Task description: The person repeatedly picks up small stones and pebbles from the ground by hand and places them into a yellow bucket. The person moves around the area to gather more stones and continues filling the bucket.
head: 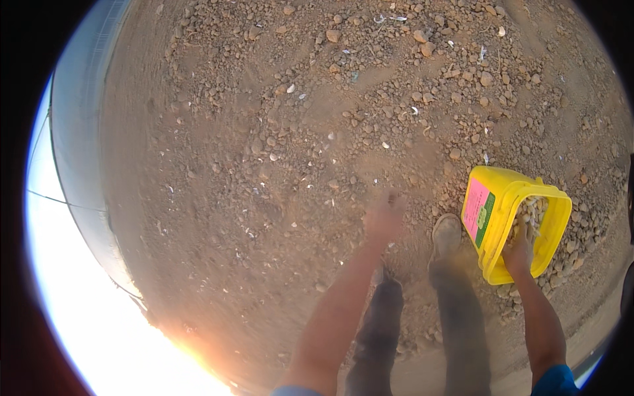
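Observation:
A yellow plastic bucket [500,188] with a pink and green label lies tilted on the stony ground at the right, its mouth facing right. Inside it are many small pale lumps [534,210] that look like garlic cloves or stones; I cannot tell which. My right hand [519,250] reaches through the bucket's mouth to these lumps, and its fingertips are partly hidden among them. Blurred, my left hand [386,213] hangs over the dirt left of the bucket, near my feet. Whether it holds anything is not plain.
Loose brown soil [223,198] strewn with stones and white scraps spreads all around. My shoe [447,232] stands just left of the bucket. Larger stones [559,277] lie close below and right of it. A long pale sheeted structure [79,123] curves along the left rim.

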